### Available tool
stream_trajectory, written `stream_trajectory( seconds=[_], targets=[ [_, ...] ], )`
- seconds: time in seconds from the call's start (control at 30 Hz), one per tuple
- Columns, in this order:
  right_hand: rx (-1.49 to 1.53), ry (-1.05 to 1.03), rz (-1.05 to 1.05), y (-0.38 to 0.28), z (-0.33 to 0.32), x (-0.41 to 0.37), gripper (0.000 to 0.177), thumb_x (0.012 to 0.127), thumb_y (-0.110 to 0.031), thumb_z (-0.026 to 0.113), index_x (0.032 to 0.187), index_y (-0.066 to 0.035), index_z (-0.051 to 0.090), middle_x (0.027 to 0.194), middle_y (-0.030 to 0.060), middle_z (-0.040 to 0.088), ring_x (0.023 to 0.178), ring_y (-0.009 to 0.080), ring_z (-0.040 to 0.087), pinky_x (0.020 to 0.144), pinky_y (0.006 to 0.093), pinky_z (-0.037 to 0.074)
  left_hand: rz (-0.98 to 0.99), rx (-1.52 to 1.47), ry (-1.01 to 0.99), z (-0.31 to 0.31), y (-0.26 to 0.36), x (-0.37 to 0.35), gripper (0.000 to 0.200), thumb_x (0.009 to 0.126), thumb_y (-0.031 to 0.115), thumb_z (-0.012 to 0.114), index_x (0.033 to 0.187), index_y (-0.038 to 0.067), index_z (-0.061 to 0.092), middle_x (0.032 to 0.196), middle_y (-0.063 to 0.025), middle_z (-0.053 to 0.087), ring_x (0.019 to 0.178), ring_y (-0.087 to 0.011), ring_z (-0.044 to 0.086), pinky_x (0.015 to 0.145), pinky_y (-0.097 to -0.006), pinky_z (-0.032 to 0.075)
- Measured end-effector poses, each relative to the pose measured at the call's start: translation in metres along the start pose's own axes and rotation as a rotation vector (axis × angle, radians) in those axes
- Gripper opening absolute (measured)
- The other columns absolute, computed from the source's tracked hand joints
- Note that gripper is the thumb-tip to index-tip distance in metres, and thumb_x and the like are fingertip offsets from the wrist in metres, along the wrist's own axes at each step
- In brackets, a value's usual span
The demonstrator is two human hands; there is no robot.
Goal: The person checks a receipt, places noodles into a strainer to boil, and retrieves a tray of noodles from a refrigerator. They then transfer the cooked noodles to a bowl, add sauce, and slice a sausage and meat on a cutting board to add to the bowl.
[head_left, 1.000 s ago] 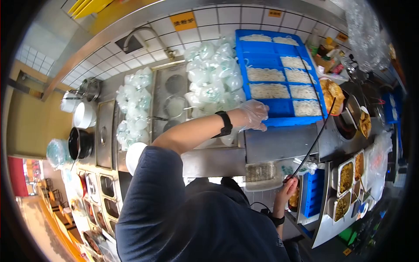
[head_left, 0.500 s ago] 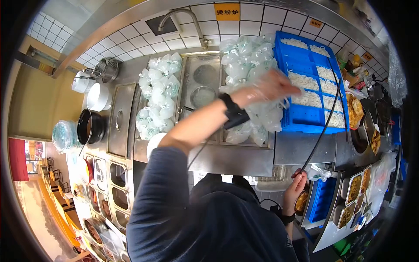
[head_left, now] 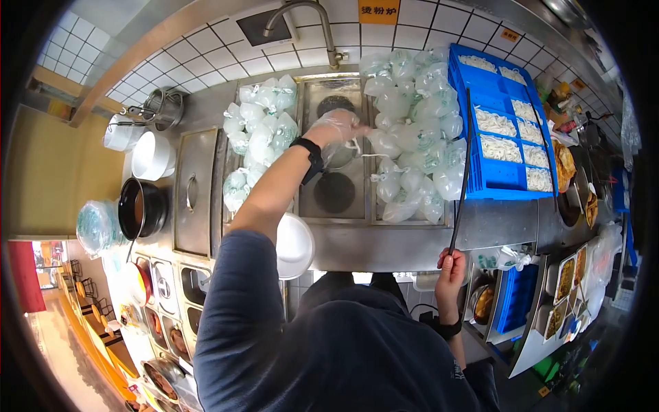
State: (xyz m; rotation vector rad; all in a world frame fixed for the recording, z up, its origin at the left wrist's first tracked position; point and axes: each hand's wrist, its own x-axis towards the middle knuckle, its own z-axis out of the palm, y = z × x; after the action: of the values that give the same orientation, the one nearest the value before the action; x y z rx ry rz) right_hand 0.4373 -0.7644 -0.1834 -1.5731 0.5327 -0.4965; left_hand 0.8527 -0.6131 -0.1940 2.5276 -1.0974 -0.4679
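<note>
My left hand, in a clear plastic glove, is over the steel water-filled cooker. Its fingers are closed round white noodles, with a loose strand trailing to the right. Below it a round strainer is partly hidden by the hand; a dark round opening lies nearer me. Down by the counter's front edge, my right hand grips the end of a long dark stick, which points away past the side of the blue crate. The crate's compartments hold portions of white noodles.
Knotted plastic bags are piled right of the cooker, more bags to its left. A white bowl sits at the front edge. A faucet arches behind. A lidded steel well and black pot stand left.
My left hand has swung left from the blue crate to above the cooker, with noodles in it. My right hand has shifted slightly left and up, and the stick now stands more upright.
</note>
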Motion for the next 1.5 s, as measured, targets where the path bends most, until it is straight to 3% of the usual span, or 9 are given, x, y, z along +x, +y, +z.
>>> stream_trajectory(
  seconds=[0.1, 0.23, 0.47, 0.57, 0.63, 0.8, 1.1, 1.43, 1.5],
  targets=[
    [-0.017, 0.016, 0.029, 0.003, 0.003, -0.007, 0.01, 0.097, -0.014, 0.044, 0.098, -0.005, 0.046, 0.092, 0.0036, 0.051, 0.072, 0.0063, 0.044, 0.066, 0.0201, 0.038, 0.119, 0.351, -0.235, 0.026, -0.008, 0.007, 0.036, 0.08, 0.039, 0.059, 0.081, 0.005, 0.068, 0.087, -0.0152, 0.066, 0.087, -0.0312, 0.063, 0.076, -0.0382, 0.05],
    [-0.027, 0.069, 0.018, 0.002, 0.007, -0.017, 0.011, 0.097, -0.015, 0.044, 0.098, -0.004, 0.046, 0.091, 0.0037, 0.051, 0.072, 0.0067, 0.044, 0.066, 0.0204, 0.039, -0.146, -0.063, -0.173, 0.048, 0.044, -0.017, 0.02, 0.071, 0.019, 0.059, 0.074, 0.002, 0.067, 0.081, -0.0185, 0.066, 0.08, -0.0311, 0.065, 0.072, -0.0408, 0.051],
    [-0.05, 0.125, -0.002, -0.003, 0.01, -0.023, 0.012, 0.097, -0.016, 0.044, 0.098, -0.004, 0.046, 0.09, 0.0033, 0.051, 0.072, 0.007, 0.045, 0.066, 0.0206, 0.038, -0.254, -0.182, 0.054, 0.103, 0.036, -0.012, 0.02, 0.073, 0.018, 0.056, 0.075, 0.0, 0.066, 0.08, -0.0224, 0.064, 0.079, -0.0331, 0.064, 0.069, -0.0408, 0.051],
    [-0.039, 0.138, -0.011, 0.001, 0.007, -0.025, 0.012, 0.097, -0.015, 0.044, 0.099, -0.004, 0.046, 0.089, 0.0027, 0.051, 0.072, 0.0066, 0.044, 0.066, 0.0202, 0.038, 0.174, 0.347, -0.069, 0.089, 0.025, -0.012, 0.021, 0.073, 0.017, 0.055, 0.078, -0.001, 0.065, 0.081, -0.0226, 0.063, 0.08, -0.0352, 0.063, 0.07, -0.0413, 0.05],
    [-0.034, 0.125, -0.024, 0.003, 0.007, -0.026, 0.011, 0.097, -0.015, 0.044, 0.099, -0.004, 0.046, 0.089, 0.0023, 0.051, 0.071, 0.0064, 0.043, 0.066, 0.02, 0.038, -0.202, -0.151, -0.048, 0.069, 0.035, -0.016, 0.021, 0.074, 0.015, 0.054, 0.081, -0.002, 0.065, 0.086, -0.0224, 0.064, 0.084, -0.0357, 0.063, 0.074, -0.0413, 0.05],
    [-0.019, 0.081, -0.009, -0.002, 0.011, -0.015, 0.011, 0.097, -0.015, 0.045, 0.098, -0.005, 0.046, 0.089, 0.002, 0.05, 0.071, 0.0054, 0.042, 0.064, 0.0194, 0.037, -0.349, -0.241, -0.009, 0.098, 0.05, -0.01, 0.022, 0.075, 0.016, 0.055, 0.086, 0.001, 0.066, 0.095, -0.0216, 0.064, 0.096, -0.0347, 0.061, 0.084, -0.04, 0.047],
    [-0.065, 0.09, -0.009, -0.002, -0.014, -0.021, 0.011, 0.097, -0.015, 0.045, 0.098, -0.004, 0.046, 0.09, 0.0025, 0.051, 0.072, 0.0065, 0.044, 0.066, 0.0202, 0.038, -0.233, -0.118, 0.198, 0.019, 0.026, -0.02, 0.02, 0.069, 0.025, 0.063, 0.078, 0.008, 0.068, 0.081, -0.0144, 0.066, 0.08, -0.0306, 0.064, 0.072, -0.0378, 0.051],
    [-1.007, -0.388, -0.239, -0.07, 0.057, 0.106, 0.028, 0.08, -0.001, 0.052, 0.107, -0.009, 0.06, 0.086, 0.0165, 0.062, 0.078, 0.0357, 0.062, 0.065, 0.0441, 0.049, -0.299, -0.023, 0.078, -0.034, -0.001, -0.099, 0.043, 0.075, 0.042, 0.065, 0.087, 0.001, 0.066, 0.095, -0.0227, 0.064, 0.089, -0.0369, 0.062, 0.077, -0.0415, 0.049],
    [-1.143, -0.524, -0.296, -0.066, 0.093, 0.141, 0.034, 0.075, -0.001, 0.053, 0.106, -0.01, 0.062, 0.088, 0.0162, 0.065, 0.082, 0.0349, 0.062, 0.069, 0.0442, 0.049, -0.689, -0.227, -0.026, -0.02, -0.006, -0.12, 0.055, 0.079, 0.051, 0.061, 0.087, -0.003, 0.065, 0.091, -0.0221, 0.065, 0.089, -0.0336, 0.063, 0.079, -0.0413, 0.047]
  ],
)
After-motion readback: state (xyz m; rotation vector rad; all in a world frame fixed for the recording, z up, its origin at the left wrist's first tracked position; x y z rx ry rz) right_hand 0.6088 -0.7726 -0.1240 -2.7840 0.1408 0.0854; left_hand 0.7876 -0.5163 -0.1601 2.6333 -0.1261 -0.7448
